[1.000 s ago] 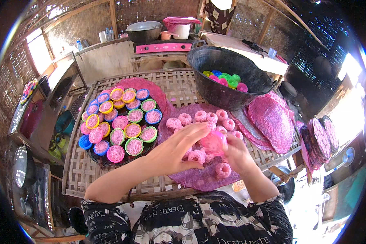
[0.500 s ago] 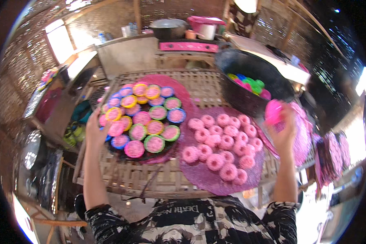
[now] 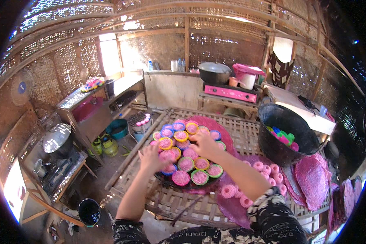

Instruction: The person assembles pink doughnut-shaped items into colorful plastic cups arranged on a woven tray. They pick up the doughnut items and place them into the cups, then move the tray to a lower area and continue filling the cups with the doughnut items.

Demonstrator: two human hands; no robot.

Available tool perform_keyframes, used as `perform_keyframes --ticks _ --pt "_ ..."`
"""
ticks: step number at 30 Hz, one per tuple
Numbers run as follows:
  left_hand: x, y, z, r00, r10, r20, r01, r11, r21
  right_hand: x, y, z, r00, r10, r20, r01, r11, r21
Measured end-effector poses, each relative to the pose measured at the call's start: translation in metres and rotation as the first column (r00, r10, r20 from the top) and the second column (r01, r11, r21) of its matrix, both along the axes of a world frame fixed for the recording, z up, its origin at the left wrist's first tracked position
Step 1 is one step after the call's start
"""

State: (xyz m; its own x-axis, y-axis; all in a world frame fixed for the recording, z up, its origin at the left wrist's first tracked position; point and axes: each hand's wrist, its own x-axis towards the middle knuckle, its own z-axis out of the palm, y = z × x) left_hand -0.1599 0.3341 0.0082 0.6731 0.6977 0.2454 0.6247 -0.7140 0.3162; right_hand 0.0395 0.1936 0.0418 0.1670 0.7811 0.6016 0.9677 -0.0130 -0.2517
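Small moulds in blue, yellow, green and pink, filled with crumbly pink stuff (image 3: 186,164), crowd a dark round tray (image 3: 179,186). My left hand (image 3: 151,159) reaches over the tray's left side, fingers spread and blurred a little, close to the moulds there. Over its far right part is my right hand (image 3: 206,145), fingers apart and bent down onto or just above the moulds; its fingertips are partly hidden. Pink ring-shaped cakes (image 3: 228,191) lie turned out on a purple sheet (image 3: 232,206), partly covered by my right forearm.
Tray and sheet rest on a woven bamboo table (image 3: 132,162). A big black tub (image 3: 272,140) at the far right holds empty coloured moulds (image 3: 286,138). Pink sheets (image 3: 313,175) lie at the right edge. Beyond stands a pink stove (image 3: 230,92) with a lidded pot (image 3: 214,73).
The view has swung to the left and up. My right hand has come from beside the tub to the tray, and the pink mould it held no longer shows in it.
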Motion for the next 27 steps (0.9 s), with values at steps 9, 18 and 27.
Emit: perform_keyframes --ticks 9,18,27 --pt "-0.024 0.01 -0.015 0.975 -0.157 0.158 0.154 0.988 0.033 -0.032 0.152 -0.063 0.928 -0.331 -0.169 0.297 0.934 -0.196" --pt "-0.024 0.028 0.0 0.739 -0.121 0.663 0.321 0.928 -0.188 -0.013 0.049 -0.009 0.154 0.111 -0.982 -0.09 0.991 0.098" --pt "0.022 -0.016 0.017 0.327 0.18 0.928 0.935 0.081 -0.345 0.031 -0.172 0.001 -0.175 0.155 -0.972 0.083 0.986 0.142"
